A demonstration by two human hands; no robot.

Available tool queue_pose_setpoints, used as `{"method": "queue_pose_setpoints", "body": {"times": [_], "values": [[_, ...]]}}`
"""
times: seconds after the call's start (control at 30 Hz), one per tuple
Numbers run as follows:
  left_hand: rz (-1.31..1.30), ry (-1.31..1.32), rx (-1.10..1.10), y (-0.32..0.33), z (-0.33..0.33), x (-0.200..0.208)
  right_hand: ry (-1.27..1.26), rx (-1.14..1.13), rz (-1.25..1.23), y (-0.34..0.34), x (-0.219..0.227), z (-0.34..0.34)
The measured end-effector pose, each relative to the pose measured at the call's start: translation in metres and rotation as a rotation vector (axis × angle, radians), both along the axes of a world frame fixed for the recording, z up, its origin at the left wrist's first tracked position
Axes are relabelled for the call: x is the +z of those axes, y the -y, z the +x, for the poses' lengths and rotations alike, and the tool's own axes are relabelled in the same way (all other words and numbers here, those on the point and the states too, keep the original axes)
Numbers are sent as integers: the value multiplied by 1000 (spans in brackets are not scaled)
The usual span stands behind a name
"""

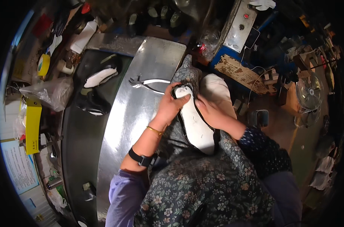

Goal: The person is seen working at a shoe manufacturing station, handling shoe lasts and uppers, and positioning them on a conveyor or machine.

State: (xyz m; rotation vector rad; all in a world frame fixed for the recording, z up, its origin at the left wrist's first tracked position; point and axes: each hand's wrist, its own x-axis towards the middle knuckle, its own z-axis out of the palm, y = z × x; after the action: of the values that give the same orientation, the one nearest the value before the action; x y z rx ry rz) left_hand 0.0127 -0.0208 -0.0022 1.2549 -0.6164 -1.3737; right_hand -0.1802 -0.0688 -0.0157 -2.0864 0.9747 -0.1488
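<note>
two bare hands meet at the far end of an upturned shoe, held over the floral apron with its white underside facing up and its black edge around it. the left hand grasps that end, thumb pressed on the white surface. the right hand curls against the right edge; its fingertips are partly hidden, so whether it pinches the edge cannot be told.

uneven force between the hands could twist the shoe, since the cloth beneath looks soft. a slipping thumb might crease the black edge or smudge the white. the pliers lie on the metal worktop, handles near the left hand; a wide swing of that wrist could knock them.
</note>
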Motion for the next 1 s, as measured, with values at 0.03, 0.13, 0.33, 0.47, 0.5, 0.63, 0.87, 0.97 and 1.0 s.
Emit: {"method": "queue_pose_setpoints", "body": {"times": [0.03,0.13,0.33,0.47,0.5,0.63,0.87,0.97,1.0], "values": [[-18,26,9,1,3,-7,256,-64,384,-6,-21,-9],[-128,-237,-67,9,12,-13,561,-189,652,-32,-31,-17],[284,842,122,-19,-5,-10,605,-303,702,-29,2,35],[470,1409,-292,-3,5,44,349,-244,468,-38,11,46],[483,1409,-281,-12,13,30,397,-279,470,-37,12,50],[78,600,-209,-71,32,-44,698,-147,534,-36,-5,52],[-18,53,108,-52,-11,-10,601,-209,194,-34,-28,42],[-60,-57,110,-24,9,-29,618,-167,168,-44,-27,32],[-38,-67,79,-9,18,-30,530,-86,171,-50,-17,27]]}}
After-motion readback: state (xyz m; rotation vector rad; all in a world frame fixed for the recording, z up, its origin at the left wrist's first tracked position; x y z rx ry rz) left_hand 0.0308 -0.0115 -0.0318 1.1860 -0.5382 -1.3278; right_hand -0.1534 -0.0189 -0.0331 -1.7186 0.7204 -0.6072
